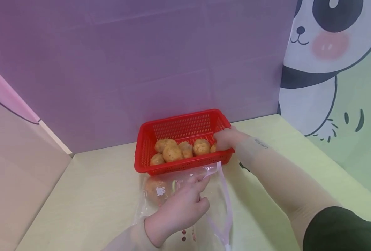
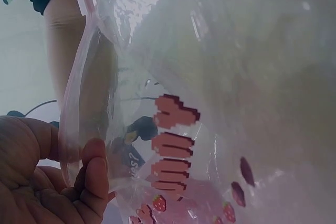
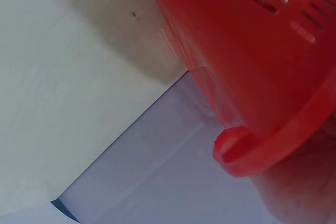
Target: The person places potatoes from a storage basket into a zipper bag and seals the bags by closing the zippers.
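A clear zip bag [image 1: 215, 202] with a pink zip edge and printed pictures lies in front of the red basket. Its opening faces right, and a potato [image 1: 154, 188] shows through the plastic on its left side. My left hand [image 1: 183, 205] pinches the bag's edge; in the left wrist view, thumb and fingers of that hand [image 2: 63, 177] grip the pink strip. Inside the red basket [image 1: 185, 116] lie several potatoes [image 1: 173, 151]. My right hand [image 1: 225, 138] reaches over the basket's right end, beside a partly covered potato [image 1: 213, 148]. Its fingertips are hidden.
The basket stands on a pale wooden table [image 1: 100, 195], close to a purple backdrop [image 1: 160, 69]. A panda picture [image 1: 314, 69] covers the wall at the right. Below the right forearm, a small dark shape [image 1: 244, 168] shows on the table.
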Demonstrator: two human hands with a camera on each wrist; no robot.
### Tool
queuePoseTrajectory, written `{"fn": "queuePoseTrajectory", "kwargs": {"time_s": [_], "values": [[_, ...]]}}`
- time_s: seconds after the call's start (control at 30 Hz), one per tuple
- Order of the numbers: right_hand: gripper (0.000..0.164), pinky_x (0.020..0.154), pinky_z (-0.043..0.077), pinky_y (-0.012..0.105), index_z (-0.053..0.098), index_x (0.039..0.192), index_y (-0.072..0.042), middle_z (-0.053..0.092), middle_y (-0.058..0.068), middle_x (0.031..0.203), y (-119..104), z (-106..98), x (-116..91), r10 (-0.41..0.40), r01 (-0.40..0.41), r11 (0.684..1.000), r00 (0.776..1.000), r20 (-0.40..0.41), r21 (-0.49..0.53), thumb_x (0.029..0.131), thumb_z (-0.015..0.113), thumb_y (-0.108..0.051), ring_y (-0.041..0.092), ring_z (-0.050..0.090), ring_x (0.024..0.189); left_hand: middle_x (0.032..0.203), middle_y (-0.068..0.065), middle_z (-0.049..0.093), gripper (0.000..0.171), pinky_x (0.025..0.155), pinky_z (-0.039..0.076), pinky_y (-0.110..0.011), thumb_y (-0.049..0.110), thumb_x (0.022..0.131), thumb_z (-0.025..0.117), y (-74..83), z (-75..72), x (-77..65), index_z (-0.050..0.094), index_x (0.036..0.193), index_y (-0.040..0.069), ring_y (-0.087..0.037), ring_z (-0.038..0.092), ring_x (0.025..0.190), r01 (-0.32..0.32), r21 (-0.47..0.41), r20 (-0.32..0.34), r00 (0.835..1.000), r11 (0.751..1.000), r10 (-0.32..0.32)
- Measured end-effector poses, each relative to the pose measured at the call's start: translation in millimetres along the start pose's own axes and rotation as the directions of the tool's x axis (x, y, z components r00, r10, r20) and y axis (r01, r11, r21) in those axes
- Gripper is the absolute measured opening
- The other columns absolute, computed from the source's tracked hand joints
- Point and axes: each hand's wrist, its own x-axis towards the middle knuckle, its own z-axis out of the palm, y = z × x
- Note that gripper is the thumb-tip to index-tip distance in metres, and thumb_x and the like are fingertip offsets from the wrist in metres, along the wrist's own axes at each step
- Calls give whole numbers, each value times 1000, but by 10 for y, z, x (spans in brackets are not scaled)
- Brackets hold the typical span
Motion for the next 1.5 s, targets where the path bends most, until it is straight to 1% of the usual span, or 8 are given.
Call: {"fn": "queuePoseTrajectory", "kwargs": {"time_s": [0.27,0.37,0.5,0.63,0.83,1.0,1.3,1.5], "values": [[80,61,57,35,55,129,-19,40,11,126,6,-12,59,-47,49,988,999,17,-146,58,90,-22,33,36,118,149,-1,38,61,62,48,-24,17,89,58,29,-11,-11,41,147,16,-14,51,79,-5,0,10,1000,1000,5],[79,59,55,32,58,126,-18,50,9,118,1,-21,119,-120,127,946,992,39,-299,55,91,-27,31,39,113,149,-2,38,60,61,48,-25,16,89,56,39,-17,-15,41,147,15,-14,52,77,-6,0,9,1000,1000,6],[75,64,56,33,57,126,-15,58,7,114,-7,-59,144,-195,204,912,979,62,-355,59,89,-28,28,53,102,150,-3,38,59,61,47,-25,16,90,56,47,-23,-18,41,147,14,-15,52,80,-3,4,6,1000,1000,3],[82,70,57,38,50,134,-12,55,9,122,-13,-119,93,-251,255,914,967,53,-317,62,86,-23,28,54,103,149,-3,38,59,66,47,-26,17,89,55,44,-20,-20,42,146,13,-15,50,90,-9,26,-7,1000,1000,9],[78,82,53,44,45,135,-7,51,12,123,11,-194,1,-340,331,896,940,20,-295,67,80,-22,29,51,106,149,-3,39,58,67,47,-27,17,90,55,42,-13,-25,42,146,14,-13,51,85,0,28,-10,1000,1000,0],[77,82,51,44,46,136,-6,52,12,124,73,-242,-116,-456,427,856,889,-38,-290,69,77,-26,29,50,106,149,-3,38,59,63,46,-26,15,89,55,34,-20,-31,42,146,13,-13,51,80,5,-2,-14,1000,1000,-5],[81,83,51,42,41,142,-7,51,7,127,231,-261,-619,-603,591,797,791,-104,-123,74,78,-29,25,50,108,150,-3,37,60,57,46,-28,13,88,53,12,-33,-51,41,146,11,-15,51,74,7,-47,-23,1000,999,-8],[79,84,51,38,40,143,-10,49,3,129,399,-205,-966,-649,653,756,755,-92,33,76,79,-28,23,50,111,149,-4,38,61,62,47,-28,12,87,55,11,-48,-56,41,147,12,-16,51,75,8,-46,-35,999,999,-10]]}}
